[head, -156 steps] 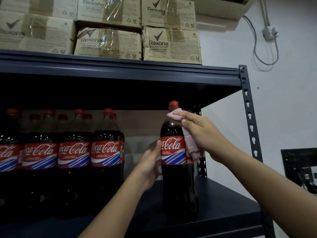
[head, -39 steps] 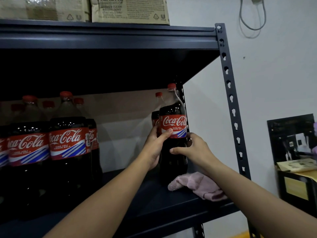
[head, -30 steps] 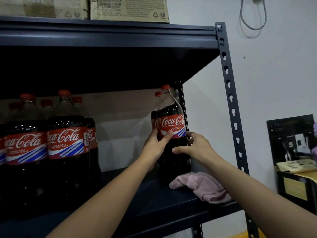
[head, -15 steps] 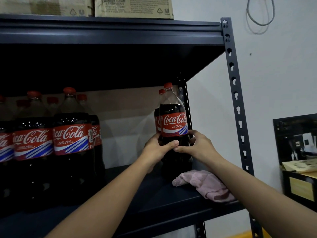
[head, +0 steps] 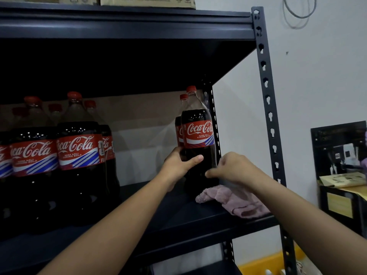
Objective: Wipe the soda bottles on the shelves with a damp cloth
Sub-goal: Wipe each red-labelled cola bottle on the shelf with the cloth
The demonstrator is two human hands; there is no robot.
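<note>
Dark steel shelving (head: pixel 265 100) fills most of the view, its perforated upright running down the right side and its middle shelf (head: pixel 178 221) carrying the stock. A block of large Coca-Cola bottles (head: pixel 77 155) stands on the left of that shelf, well apart from the bottle now being handled. That Coca-Cola bottle (head: pixel 198 139) stands upright at the far right, just beside the rear upright, with another bottle (head: pixel 179 128) close behind it, mostly hidden.

The left hand (head: pixel 178 165) grips the front bottle below its red label, thumb across the dark front and fingers curled round the far side. The right hand (head: pixel 236 169) is blurred and sits just beside the bottle's lower right; its fingers look loosely bent, and they appear to hold nothing, though the blur keeps that from being certain. The pink cloth (head: pixel 234 201) lies crumpled on the shelf directly below that hand, at the foot of the bottle, with nobody holding it.

Judged from this, the step in hand is setting a bottle into its place at the shelf's end, not wiping. The next move would call for the right hand to drop onto the cloth and gather it, then for a bottle from the left block to be brought forward. Steadying the bottle before letting go matters, since it stands close to its neighbour.
</note>
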